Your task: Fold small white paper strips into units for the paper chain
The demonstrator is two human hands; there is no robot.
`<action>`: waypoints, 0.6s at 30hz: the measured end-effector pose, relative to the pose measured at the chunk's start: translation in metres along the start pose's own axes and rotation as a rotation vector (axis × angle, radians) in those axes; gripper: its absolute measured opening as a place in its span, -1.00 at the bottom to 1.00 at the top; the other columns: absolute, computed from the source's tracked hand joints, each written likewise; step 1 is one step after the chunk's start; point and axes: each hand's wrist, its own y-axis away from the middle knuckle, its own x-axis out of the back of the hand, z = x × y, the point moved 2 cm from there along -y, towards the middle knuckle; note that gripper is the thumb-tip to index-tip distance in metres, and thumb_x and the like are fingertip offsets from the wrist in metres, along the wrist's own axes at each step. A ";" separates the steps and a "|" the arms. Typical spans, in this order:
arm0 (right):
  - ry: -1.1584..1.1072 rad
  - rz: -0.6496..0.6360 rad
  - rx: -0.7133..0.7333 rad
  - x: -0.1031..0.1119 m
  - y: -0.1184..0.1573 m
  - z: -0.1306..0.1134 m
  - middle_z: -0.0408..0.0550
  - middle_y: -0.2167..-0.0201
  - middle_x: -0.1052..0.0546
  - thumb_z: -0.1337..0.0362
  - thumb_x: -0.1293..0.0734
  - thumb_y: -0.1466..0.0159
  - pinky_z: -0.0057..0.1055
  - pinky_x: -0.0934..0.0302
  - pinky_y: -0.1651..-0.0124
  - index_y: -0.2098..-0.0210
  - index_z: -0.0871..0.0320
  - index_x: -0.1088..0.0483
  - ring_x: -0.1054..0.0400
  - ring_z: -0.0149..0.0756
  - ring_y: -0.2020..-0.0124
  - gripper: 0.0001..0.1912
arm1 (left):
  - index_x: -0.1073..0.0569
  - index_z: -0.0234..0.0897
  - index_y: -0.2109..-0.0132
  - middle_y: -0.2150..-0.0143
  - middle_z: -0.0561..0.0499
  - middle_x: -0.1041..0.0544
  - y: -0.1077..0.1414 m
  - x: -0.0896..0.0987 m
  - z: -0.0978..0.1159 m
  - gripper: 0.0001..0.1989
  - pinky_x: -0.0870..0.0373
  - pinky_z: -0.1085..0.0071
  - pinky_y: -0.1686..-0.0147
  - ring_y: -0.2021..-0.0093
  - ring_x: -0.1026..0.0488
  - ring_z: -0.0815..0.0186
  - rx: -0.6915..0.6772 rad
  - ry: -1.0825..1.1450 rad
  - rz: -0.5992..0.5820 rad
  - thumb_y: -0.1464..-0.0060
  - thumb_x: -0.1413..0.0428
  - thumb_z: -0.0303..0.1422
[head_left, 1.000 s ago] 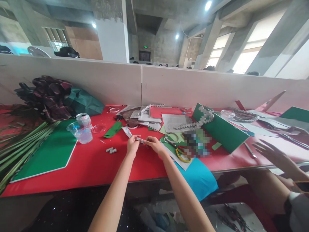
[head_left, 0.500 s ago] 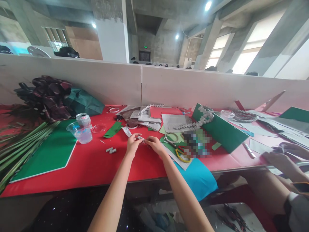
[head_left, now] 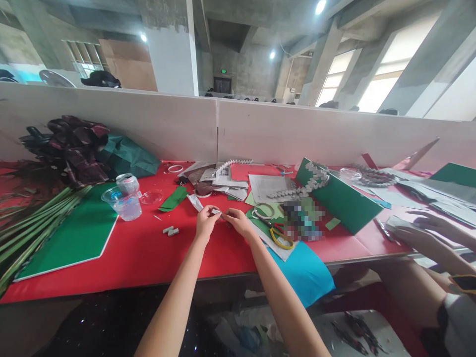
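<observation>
Close together above the red tabletop (head_left: 148, 258), my left hand (head_left: 205, 222) and my right hand (head_left: 238, 221) pinch a small strip of folded paper (head_left: 216, 211) between their fingertips. Much of the strip is covered by the fingers. To the left lie a few small folded paper pieces (head_left: 171, 231). Just behind my left hand is a loose white paper strip (head_left: 194, 202). Folded-paper zigzag chains rest farther back, one chain (head_left: 311, 184) reaching over a green board (head_left: 336, 201).
Yellow-handled scissors (head_left: 279, 239), a tape roll (head_left: 263, 211) and blue paper (head_left: 303, 277) lie right of my hands. A plastic cup (head_left: 126, 206) and a can (head_left: 127, 183) stand left. Leaves (head_left: 44, 218) cover a green board's edge. A co-worker's hands (head_left: 420, 238) hold paper at right.
My hands stay almost in place, with slight finger movement on the folded paper strip. The co-worker's hands at the right have shifted and now hold a pale sheet nearer the table's edge.
</observation>
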 end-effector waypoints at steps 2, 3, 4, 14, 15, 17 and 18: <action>0.007 0.006 -0.014 0.000 0.000 -0.001 -0.21 0.60 -0.32 0.08 -0.26 -0.18 -0.48 0.01 0.45 0.49 0.16 -0.31 -0.14 -0.41 0.53 -0.72 | -0.41 -0.31 0.34 0.40 0.04 -0.45 0.001 -0.001 0.001 -0.76 -0.42 0.43 0.40 0.41 -0.43 0.37 -0.001 -0.002 0.003 0.24 -0.21 -0.36; 0.007 0.008 -0.019 0.000 0.000 -0.001 -0.21 0.60 -0.33 0.07 -0.26 -0.18 -0.48 0.01 0.45 0.48 0.16 -0.32 -0.15 -0.41 0.53 -0.72 | -0.41 -0.31 0.34 0.40 0.04 -0.46 0.001 -0.001 0.002 -0.76 -0.42 0.44 0.40 0.40 -0.43 0.36 0.000 -0.002 0.004 0.24 -0.21 -0.36; 0.006 0.010 -0.023 0.000 0.000 -0.001 -0.20 0.60 -0.33 0.07 -0.26 -0.18 -0.48 0.01 0.46 0.47 0.16 -0.32 -0.15 -0.40 0.53 -0.72 | -0.41 -0.31 0.34 0.39 0.03 -0.46 0.002 -0.001 0.003 -0.76 -0.42 0.44 0.40 0.39 -0.43 0.36 0.002 -0.002 0.004 0.24 -0.21 -0.36; 0.036 0.031 -0.046 -0.002 -0.002 0.001 -0.20 0.62 -0.31 0.01 -0.26 -0.17 -0.48 0.03 0.48 0.49 0.16 -0.32 -0.14 -0.40 0.56 -0.67 | -0.40 -0.30 0.35 0.43 0.04 -0.46 0.001 -0.001 0.004 -0.78 -0.42 0.39 0.38 0.41 -0.43 0.33 -0.006 -0.029 -0.005 0.24 -0.21 -0.37; 0.048 0.031 -0.034 -0.002 -0.002 0.000 -0.19 0.62 -0.31 -0.01 -0.24 -0.19 -0.48 0.03 0.48 0.50 0.16 -0.31 -0.13 -0.40 0.55 -0.64 | -0.39 -0.29 0.35 0.45 0.05 -0.45 0.001 -0.001 0.003 -0.80 -0.40 0.40 0.39 0.43 -0.42 0.34 -0.017 -0.045 0.004 0.22 -0.20 -0.38; 0.086 0.053 0.002 -0.003 -0.002 -0.001 -0.19 0.63 -0.29 -0.05 -0.18 -0.23 -0.47 0.05 0.48 0.53 0.15 -0.28 -0.11 -0.40 0.56 -0.58 | -0.38 -0.28 0.35 0.48 0.06 -0.44 0.000 0.000 0.001 -0.83 -0.37 0.43 0.41 0.46 -0.41 0.35 -0.049 -0.089 0.024 0.19 -0.17 -0.40; 0.114 0.077 0.022 -0.003 -0.001 -0.003 -0.19 0.64 -0.27 -0.07 -0.15 -0.24 -0.47 0.06 0.48 0.55 0.15 -0.25 -0.10 -0.41 0.56 -0.55 | -0.38 -0.27 0.35 0.48 0.07 -0.44 0.000 0.000 0.001 -0.85 -0.35 0.44 0.41 0.46 -0.42 0.35 -0.069 -0.112 0.035 0.17 -0.15 -0.41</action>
